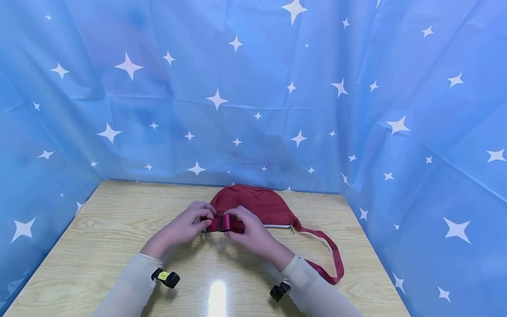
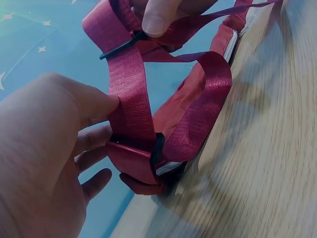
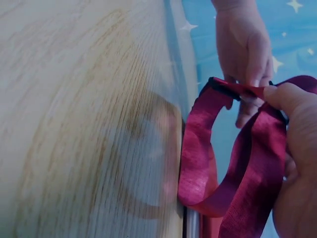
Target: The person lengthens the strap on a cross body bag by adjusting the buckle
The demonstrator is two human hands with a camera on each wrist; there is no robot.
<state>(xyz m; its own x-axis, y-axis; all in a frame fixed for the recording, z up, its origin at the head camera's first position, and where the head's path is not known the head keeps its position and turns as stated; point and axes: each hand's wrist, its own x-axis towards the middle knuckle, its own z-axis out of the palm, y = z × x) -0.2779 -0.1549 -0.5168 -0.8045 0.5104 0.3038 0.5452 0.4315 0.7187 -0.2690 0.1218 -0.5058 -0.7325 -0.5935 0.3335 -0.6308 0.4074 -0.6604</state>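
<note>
A dark red waist bag with a pale zipper lies at the back of the table. Its red strap is raised in front of it and forms a loop, threaded through a black slider and a second black buckle. My left hand pinches the strap near that buckle, thumb on the webbing, the other fingers partly behind it. Beside the slider, my right hand grips the strap between thumb and fingers; in the right wrist view its thumb presses on the webbing.
The rest of the strap curves over the table at right and passes behind my right forearm. A wood-grain table lies beneath. Blue star-patterned cloth hangs behind and at both sides. Each wrist carries a black camera.
</note>
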